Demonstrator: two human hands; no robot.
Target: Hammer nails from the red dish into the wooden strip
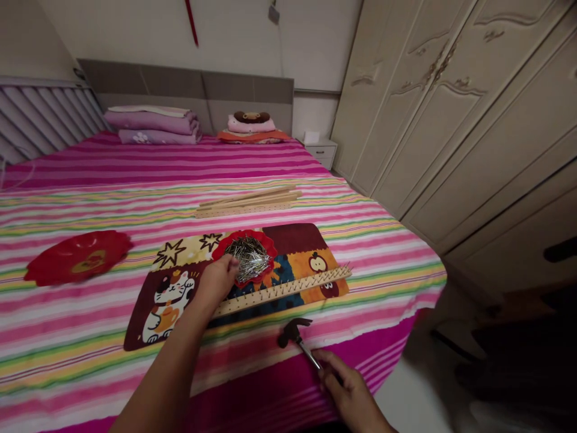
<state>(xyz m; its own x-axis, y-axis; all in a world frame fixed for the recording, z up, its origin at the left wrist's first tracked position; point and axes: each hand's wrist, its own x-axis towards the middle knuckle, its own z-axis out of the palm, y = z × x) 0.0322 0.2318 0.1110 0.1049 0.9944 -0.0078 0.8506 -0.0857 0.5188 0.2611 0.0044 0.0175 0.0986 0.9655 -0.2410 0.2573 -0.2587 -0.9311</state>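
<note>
My right hand (345, 385) grips the handle of a claw hammer (295, 334), its dark head held out over the near side of the bed. My left hand (220, 276) is at the left rim of a red scalloped bowl (272, 248) full of silvery nails (250, 260). Its fingers are drawn together, and anything between them is too small to make out. Just in front of the bowl, a long wooden strip (270, 293) lies slantwise across a patterned mat (288, 237). Rows of nails stand up from it, densest toward the right end; its left end is partly behind my left arm.
Several wooden strips (247, 203) lie in a pile beyond the mat. A red plate (67, 258) sits to the left on the striped bedspread (378, 252). Folded quilts (153, 126) rest by the headboard, and a wardrobe (406, 108) lines the right side.
</note>
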